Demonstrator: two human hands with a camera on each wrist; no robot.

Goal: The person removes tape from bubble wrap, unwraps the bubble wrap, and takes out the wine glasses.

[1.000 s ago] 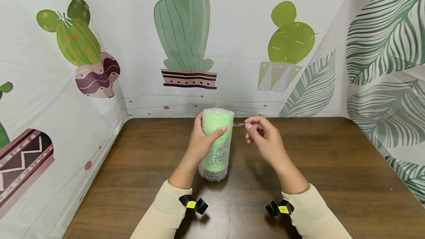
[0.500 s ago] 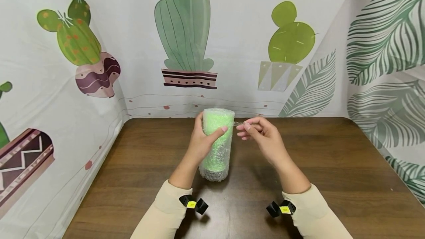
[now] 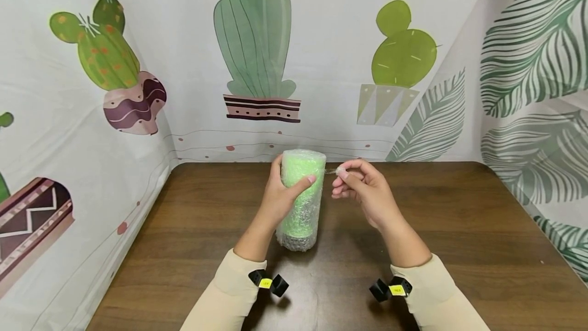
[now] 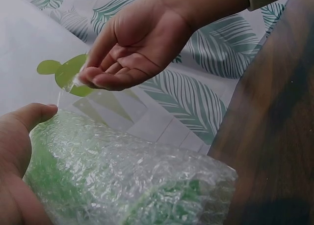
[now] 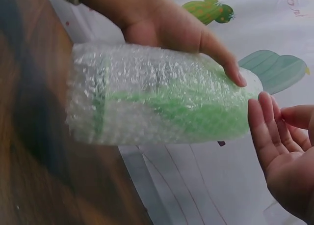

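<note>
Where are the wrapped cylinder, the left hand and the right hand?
Wrapped cylinder (image 3: 303, 211): head view, middle of its side.
Left hand (image 3: 279, 191): head view, near the thumb's base.
Right hand (image 3: 371, 193): head view, near the thumb's base.

Reads, in thin reddish script lettering (image 5: 294, 3) on the white backdrop cloth (image 5: 260, 31) at the top right corner of the right wrist view, as something like "lort"; is faint, slanted and near the frame edge, so cannot be made out for certain. Shows dark characters on a yellow label (image 3: 266, 283), fixed to the black wrist camera (image 3: 279, 286) by the left sleeve (image 3: 225, 295), but too small to read in the head view. Likewise bears tiny dark marks on a second yellow label (image 3: 397, 290), by the right sleeve (image 3: 441, 295), equally too small to decipher
</note>
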